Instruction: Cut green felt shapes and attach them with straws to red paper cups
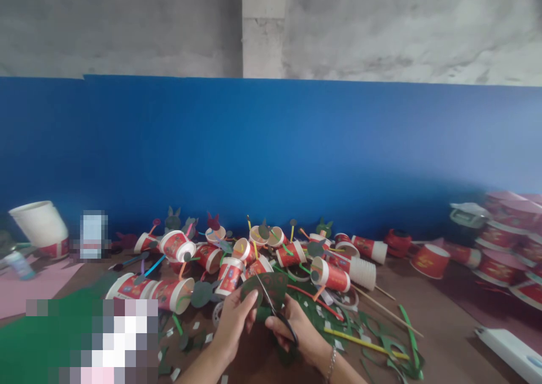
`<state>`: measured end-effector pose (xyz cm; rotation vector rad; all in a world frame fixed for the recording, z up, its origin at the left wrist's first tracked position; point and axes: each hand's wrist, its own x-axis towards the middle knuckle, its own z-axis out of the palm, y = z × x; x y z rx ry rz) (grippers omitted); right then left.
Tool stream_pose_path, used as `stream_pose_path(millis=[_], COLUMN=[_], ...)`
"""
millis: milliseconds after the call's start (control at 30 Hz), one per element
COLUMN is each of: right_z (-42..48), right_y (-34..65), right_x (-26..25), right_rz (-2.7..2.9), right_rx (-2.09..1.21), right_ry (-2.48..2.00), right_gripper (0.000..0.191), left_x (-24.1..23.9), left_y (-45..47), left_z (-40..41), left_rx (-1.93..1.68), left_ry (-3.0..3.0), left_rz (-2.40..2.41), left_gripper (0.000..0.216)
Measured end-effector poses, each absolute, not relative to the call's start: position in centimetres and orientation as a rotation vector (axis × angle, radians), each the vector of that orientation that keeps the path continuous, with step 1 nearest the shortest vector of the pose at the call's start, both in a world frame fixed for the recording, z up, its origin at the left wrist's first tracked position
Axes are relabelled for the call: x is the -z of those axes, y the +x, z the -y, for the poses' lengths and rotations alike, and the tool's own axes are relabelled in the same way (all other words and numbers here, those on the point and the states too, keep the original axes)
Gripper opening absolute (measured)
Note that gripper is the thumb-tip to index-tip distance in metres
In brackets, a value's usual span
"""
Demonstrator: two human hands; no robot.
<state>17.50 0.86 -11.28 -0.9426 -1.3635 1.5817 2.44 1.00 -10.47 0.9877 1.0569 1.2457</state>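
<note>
Green paper [277, 287], before red cups [169, 295] with strips [183, 303] inside, is pinched by the left hand [235, 319], while the right hand [296, 326] closes around scissors [274, 312].

Hands [232, 321]: two
Scissors [273, 311]: one pair
Bracelet [332, 363]: one
Bottle [20, 264]: one
Wooden sticks [388, 310]: two show
Red paper cups [229, 276]: more than a dozen crowd together
White scraps [209, 337]: too many to count

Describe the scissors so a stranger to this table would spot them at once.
Below the blue wall, red-and-white paper cups lie heaped on a brown table. In front of them, the right hand holds the scissors against green paper gripped by the left hand. Black handles and metal blades set them apart from the cups.
</note>
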Motion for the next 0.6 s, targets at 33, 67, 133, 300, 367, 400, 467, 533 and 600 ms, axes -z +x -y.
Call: stream_pose_path(millis=[33, 67, 133, 300, 367, 400, 467, 533, 600], right_z=[-0.92, -0.95, -0.96, -0.63, -0.53, -0.52, -0.55, -0.60, -0.65], right_y=[17.54, 17.58, 17.61, 17.56, 17.56, 17.56, 17.57, 17.58, 17.60], right_x=[11.40, 11.51, 11.66, 11.22, 10.97, 10.88, 10.82, 10.86, 10.89], right_rz=[1.367, 1.370, 1.376, 1.378, 1.383, 1.386, 1.378, 1.368, 1.367], right_rx=[-1.582, -1.581, -1.584, -1.594, -1.587, -1.582, -1.577, -1.578, -1.575], right_ry=[-0.952, -0.959, -0.965, -0.968, -0.973, -0.977, -0.980, -0.981, -0.979], right_gripper=[0.071, 0.071, 0.072, 0.070, 0.068, 0.068, 0.068, 0.068, 0.068], left_x=[10.54, 10.60, 10.68, 10.61, 10.61, 10.62, 10.67, 10.74, 10.81], left_y=[2.42, 2.39, 2.33, 2.22, 2.20, 2.20, 2.20, 2.19, 2.16], left_z=[-1.04, -1.07, -1.12, -1.14, -1.17, -1.20, -1.25, -1.27, -1.25], left_rx=[-1.242, -1.239, -1.234, -1.171, -1.158, -1.159, -1.164, -1.166, -1.170], left_ry=[0.984, 0.977, 0.964, 1.009, 1.030, 1.035, 1.032, 1.026, 1.026], left_rz=[-1.050, -1.038, -1.009, -0.985, -0.983, -0.984, -0.990, -0.997, -1.015], left_gripper=[0.039, 0.039, 0.038, 0.040, 0.040, 0.040, 0.040, 0.041, 0.041])
